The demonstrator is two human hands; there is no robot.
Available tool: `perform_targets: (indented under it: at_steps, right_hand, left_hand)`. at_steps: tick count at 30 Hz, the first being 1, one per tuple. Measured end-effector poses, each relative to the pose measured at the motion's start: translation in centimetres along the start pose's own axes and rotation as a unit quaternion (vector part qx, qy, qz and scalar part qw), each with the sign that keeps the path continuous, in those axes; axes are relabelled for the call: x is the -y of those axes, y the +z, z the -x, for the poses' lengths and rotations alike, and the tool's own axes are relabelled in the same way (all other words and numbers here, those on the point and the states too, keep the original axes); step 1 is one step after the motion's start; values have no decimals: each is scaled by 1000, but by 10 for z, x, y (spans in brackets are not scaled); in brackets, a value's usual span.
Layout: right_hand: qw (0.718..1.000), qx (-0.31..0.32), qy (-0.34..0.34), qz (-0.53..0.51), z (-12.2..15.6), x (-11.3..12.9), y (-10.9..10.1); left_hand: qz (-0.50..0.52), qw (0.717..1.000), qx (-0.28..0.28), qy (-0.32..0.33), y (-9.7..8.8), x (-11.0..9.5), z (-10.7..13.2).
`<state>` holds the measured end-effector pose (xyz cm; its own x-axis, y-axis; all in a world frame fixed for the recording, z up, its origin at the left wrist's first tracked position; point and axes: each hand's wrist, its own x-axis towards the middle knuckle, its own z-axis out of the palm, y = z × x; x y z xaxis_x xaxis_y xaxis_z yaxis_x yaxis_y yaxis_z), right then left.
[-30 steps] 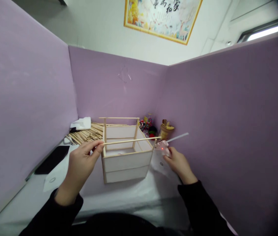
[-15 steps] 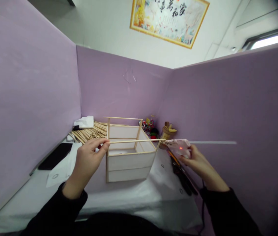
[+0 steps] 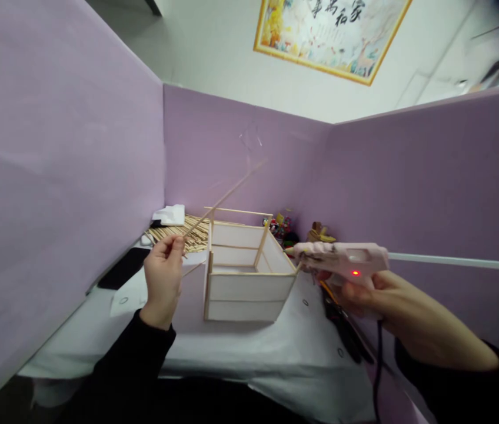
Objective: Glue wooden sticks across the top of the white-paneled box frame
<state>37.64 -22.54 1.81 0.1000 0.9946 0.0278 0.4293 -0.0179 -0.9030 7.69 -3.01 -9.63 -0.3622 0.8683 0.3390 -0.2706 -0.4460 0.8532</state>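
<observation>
A white box with a thin wooden frame point(image 3: 247, 282) stands on the white table cover point(image 3: 276, 347). My left hand point(image 3: 163, 277) is left of the box and pinches a long thin wooden stick point(image 3: 225, 197) that slants up and to the right above it. On the right, my right hand point(image 3: 391, 306) grips a pink glue gun point(image 3: 342, 259) with a red light lit. The gun's tip points left at the box's front right top corner, and a white glue stick point(image 3: 456, 261) sticks out of its back.
Purple partition walls point(image 3: 55, 176) close in the left, back and right. A pile of wooden sticks point(image 3: 183, 232) and a white cloth point(image 3: 170, 215) lie behind the box. A black phone point(image 3: 121, 268) lies on the left, dark tools point(image 3: 346, 330) on the right, small trinkets point(image 3: 285, 227) in the back corner.
My left hand lifted the stick off the box's top and tilted it upward. My right hand raised the glue gun and drew it right and nearer to me. The camera turned left.
</observation>
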Motion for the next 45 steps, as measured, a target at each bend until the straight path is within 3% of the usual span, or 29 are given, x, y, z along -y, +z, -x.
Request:
perform_targets:
  at_steps: [2,5,10,16,30,45]
  right_hand:
    - [999,39,16,-33,-11,20,26]
    - [994,89,26,-49,-32,41,59]
    - [991,127,26,-36,-63,38,88]
    - [992,113,51,12,-73,24,97]
    - [991,79,84,71,-83,12,100]
    - [992,80,72,61,-80,26,105]
  left_hand:
    - [84,989,-28,-118,-12,22,-8]
    - [109,970,-29,-215,-33,50,-13]
    - [143,943,-4,-301,-53,72,-10]
    - [171,917,28,-359,-55,81,-6]
    - [185,897,37,-400,-57,87,-3]
    - [173,903,53,-391,-57,86,-1]
